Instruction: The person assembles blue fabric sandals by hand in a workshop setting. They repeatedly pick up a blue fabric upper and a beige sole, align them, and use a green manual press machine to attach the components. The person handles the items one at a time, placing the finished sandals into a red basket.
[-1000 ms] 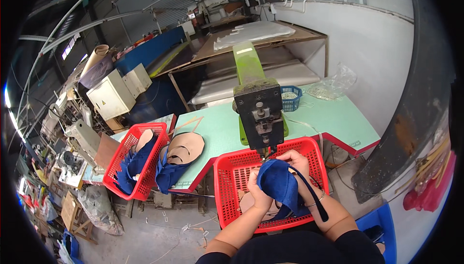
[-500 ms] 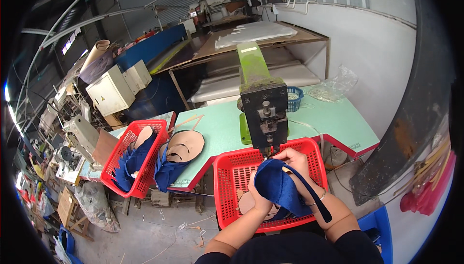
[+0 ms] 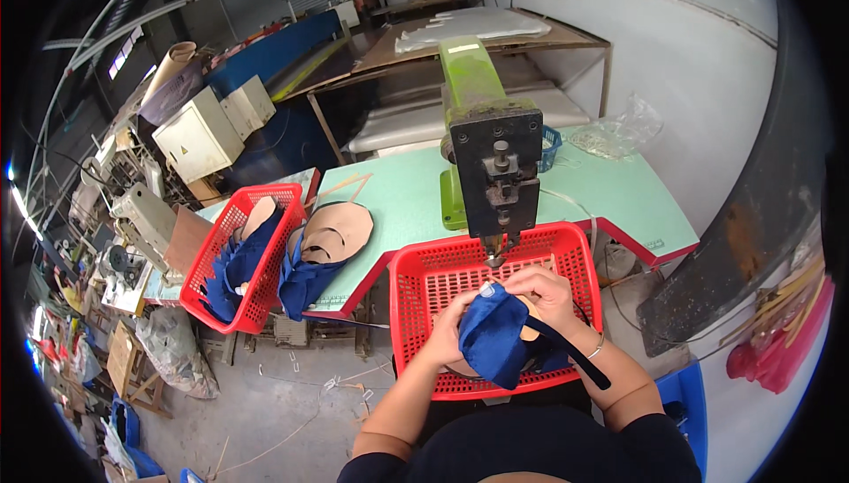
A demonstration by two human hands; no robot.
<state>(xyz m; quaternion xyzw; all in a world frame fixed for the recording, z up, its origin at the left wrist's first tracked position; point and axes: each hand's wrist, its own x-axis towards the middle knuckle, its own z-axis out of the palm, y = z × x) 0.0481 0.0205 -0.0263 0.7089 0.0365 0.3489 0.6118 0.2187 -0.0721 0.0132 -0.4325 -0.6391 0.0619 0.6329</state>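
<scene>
Workshop cabinet (image 3: 200, 140) bears a triangular label (image 3: 185, 174); fingers (image 3: 533, 280) grip blue fabric (image 3: 492, 341).

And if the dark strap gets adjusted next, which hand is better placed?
Probably the right hand: the dark strap runs past its wrist, while the left hand holds the opposite side of the blue fabric piece.

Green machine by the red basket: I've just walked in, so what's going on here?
The person's left hand and right hand hold a blue fabric piece over a red basket, near the green machine but apparently not touching its tip. Farther left, a second red basket holds more blue pieces.
</scene>
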